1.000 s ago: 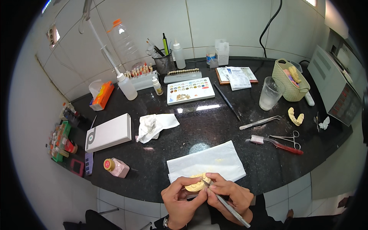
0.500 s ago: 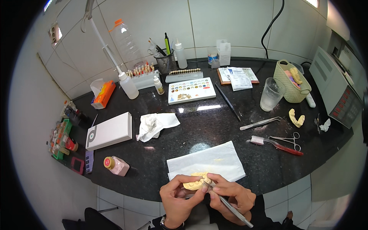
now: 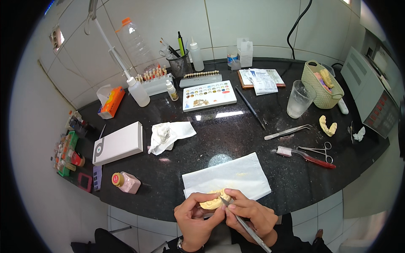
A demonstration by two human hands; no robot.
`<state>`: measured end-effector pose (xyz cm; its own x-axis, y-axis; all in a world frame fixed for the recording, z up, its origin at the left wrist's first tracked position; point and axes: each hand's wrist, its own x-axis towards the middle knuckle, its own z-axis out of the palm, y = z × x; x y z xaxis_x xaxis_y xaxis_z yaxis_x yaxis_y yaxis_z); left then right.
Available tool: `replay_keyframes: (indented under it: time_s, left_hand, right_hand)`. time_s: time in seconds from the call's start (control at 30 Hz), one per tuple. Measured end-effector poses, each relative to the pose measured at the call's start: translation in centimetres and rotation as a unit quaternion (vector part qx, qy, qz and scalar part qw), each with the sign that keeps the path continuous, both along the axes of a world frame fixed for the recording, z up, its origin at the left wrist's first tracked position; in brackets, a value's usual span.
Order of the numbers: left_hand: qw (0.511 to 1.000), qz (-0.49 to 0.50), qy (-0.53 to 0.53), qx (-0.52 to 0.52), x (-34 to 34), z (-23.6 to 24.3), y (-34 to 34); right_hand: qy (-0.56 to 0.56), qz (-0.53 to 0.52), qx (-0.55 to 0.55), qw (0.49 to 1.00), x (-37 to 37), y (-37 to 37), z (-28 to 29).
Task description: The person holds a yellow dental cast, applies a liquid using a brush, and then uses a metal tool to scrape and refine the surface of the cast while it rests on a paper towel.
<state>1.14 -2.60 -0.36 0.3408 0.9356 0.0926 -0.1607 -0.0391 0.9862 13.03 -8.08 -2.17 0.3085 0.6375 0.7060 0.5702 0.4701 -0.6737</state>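
Basket: yel+pink pcs | mesh cup: brushes, pen | L hand grips cast | R hand grips metal tool

Left grip holds yellow dental cast; right grip holds metal tool, tip at cast.

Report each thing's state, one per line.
Cast: in left hand, right hand touching
Tool: in right hand
Napkin: flat
Jar: capped
White box: shut
Tissue box: open
Water bottle: capped
Glass: upright
Tweezers: lying
Toothbrush: lying
Clamp: lying
Palette: uncovered
Basket: open
Pen cup: holding pens
Cloth: rumpled
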Motion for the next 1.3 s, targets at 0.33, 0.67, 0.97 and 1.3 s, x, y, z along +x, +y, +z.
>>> replay_keyframes:
  time_s: [0.33, 0.67, 0.97, 1.3]
  left_hand:
    - [1.000, 0.014, 0.001, -0.023, 0.3, 0.2, -0.2]
    - [0.999, 0.036, 0.029, 0.011, -0.1, -1.0, -0.4]
    - [0.999, 0.032, 0.016, -0.030, 0.3, -0.3, -0.3]
    - [0.998, 0.034, 0.001, -0.044, 0.2, -0.1, -0.4]
  right_hand:
    - [0.006, 0.001, 0.016, 1.000, 0.1, 0.0, -0.3]
    - [0.023, -0.004, -0.001, 1.000, 0.0, 0.0, -0.1]
    - [0.014, -0.001, 0.009, 1.000, 0.1, -0.1, -0.1]
    - [0.032, 0.002, 0.004, 0.999, 0.0, -0.3, 0.2]
